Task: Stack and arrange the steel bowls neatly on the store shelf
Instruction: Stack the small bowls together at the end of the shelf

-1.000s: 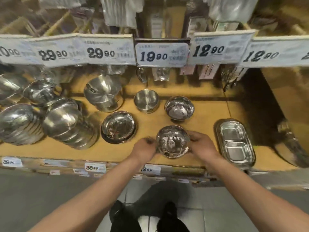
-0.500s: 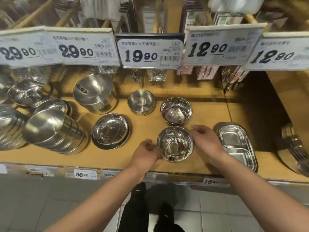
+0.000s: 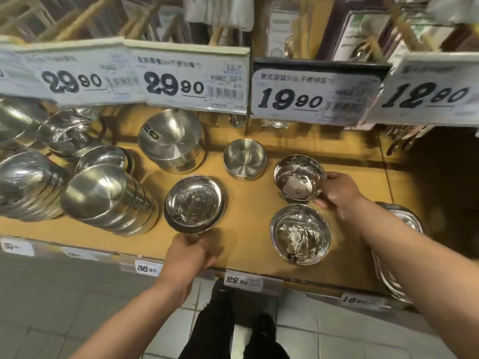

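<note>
The right hand (image 3: 339,194) grips the rear bowl (image 3: 298,178); the left hand (image 3: 188,256) touches the wide bowl (image 3: 194,203), grip unclear.

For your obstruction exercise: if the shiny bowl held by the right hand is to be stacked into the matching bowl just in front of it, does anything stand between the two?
Nothing visible does. The right hand grips the rear shiny bowl by its right rim; the front shiny bowl sits directly before it, open side up, with only bare shelf between.
</note>
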Demonstrator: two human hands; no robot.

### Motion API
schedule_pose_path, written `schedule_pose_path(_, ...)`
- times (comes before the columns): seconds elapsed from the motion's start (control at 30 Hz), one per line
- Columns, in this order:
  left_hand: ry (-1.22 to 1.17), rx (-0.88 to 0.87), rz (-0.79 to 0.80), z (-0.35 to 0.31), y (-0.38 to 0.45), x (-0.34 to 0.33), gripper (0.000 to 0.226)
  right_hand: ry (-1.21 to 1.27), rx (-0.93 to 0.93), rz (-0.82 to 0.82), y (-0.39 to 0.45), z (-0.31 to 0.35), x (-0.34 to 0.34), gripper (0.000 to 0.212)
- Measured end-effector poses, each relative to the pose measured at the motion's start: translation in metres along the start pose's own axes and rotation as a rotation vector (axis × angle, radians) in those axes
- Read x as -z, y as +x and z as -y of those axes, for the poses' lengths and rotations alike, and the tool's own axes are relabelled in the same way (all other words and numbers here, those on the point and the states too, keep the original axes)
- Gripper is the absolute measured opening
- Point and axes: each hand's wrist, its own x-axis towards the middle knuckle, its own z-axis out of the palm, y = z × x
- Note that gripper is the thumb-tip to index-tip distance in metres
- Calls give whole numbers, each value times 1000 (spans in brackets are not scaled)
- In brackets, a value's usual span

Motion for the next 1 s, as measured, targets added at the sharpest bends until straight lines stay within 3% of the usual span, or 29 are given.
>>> schedule_pose_path(0.2, 232, -218, -297, -25, 7, 11, 20, 174, -8, -73, -5, -10, 13, 20)
schedule_pose_path(0.33, 406, -275, -415, -43, 21, 17, 40, 306, 17, -78, -16, -13, 30, 25)
schedule_pose_path(0.53, 566, -228, -485, -54, 34, 10, 21, 306, 104, 10, -54, -25, 40, 16)
schedule_pose_path(0.77, 540, -137, -511, -63, 31, 4, 34, 189, 134, 115, -82, -46, 30, 23)
schedule_pose_path(1.0, 335, -115, -438, -65, 18, 1, 48, 116, 159, 70, -85, -56, 23, 31)
